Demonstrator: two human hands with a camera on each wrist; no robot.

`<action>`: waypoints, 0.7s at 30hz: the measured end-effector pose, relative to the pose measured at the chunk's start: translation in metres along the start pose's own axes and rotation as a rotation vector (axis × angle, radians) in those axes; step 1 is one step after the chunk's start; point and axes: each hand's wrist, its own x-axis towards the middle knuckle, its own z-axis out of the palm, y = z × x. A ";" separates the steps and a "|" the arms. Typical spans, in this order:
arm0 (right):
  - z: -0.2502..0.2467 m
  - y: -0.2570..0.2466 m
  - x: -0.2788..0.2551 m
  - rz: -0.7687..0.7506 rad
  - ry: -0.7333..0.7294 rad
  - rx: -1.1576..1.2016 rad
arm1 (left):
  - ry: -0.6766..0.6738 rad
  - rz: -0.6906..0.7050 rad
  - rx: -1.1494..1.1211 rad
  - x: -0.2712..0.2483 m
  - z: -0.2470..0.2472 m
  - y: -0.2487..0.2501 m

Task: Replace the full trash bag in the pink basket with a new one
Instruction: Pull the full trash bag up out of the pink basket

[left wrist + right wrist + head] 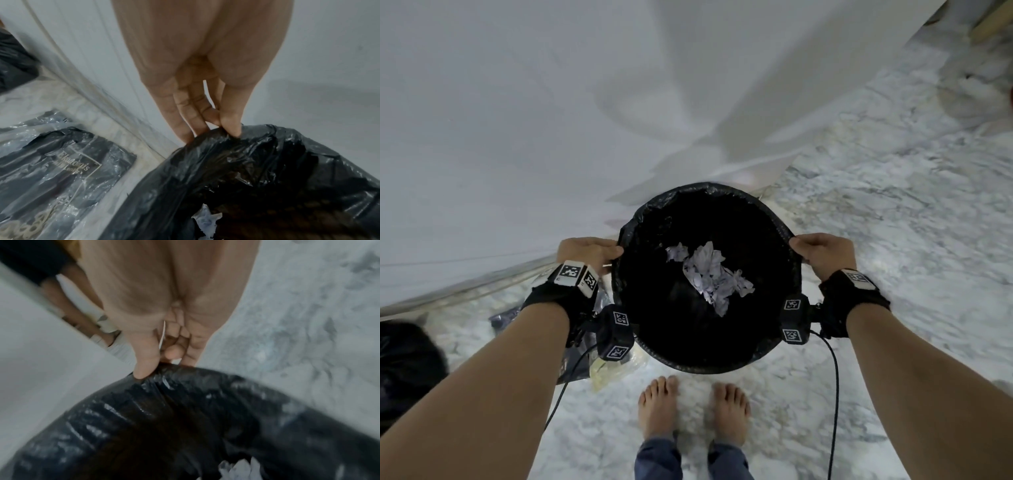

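Observation:
A black trash bag (650,335) gapes open below me, its round mouth spread wide and crumpled white paper (709,274) lying inside. My left hand (589,251) pinches the bag's left rim (218,134) between thumb and fingers. On the opposite side my right hand (822,251) pinches the right rim (164,369) the same way. The pink basket is hidden under the black plastic. A clear packet of folded black bags (57,164) lies on the floor to the left, by the wall.
A white wall (517,120) runs behind and left of the bag. The floor is grey-white marble (893,240). My bare feet (693,411) stand just in front of the bag. Another dark filled bag (407,366) sits at the far left. Cables hang from both wrists.

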 end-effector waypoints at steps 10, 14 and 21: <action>0.011 -0.014 -0.014 -0.248 0.105 -0.657 | 0.194 0.437 0.652 -0.014 0.020 -0.001; 0.013 -0.006 -0.026 -0.273 0.126 -0.558 | 0.192 0.570 0.747 -0.019 0.017 -0.014; 0.016 -0.011 -0.021 -0.231 0.142 -0.486 | 0.134 0.481 0.628 -0.028 0.030 -0.018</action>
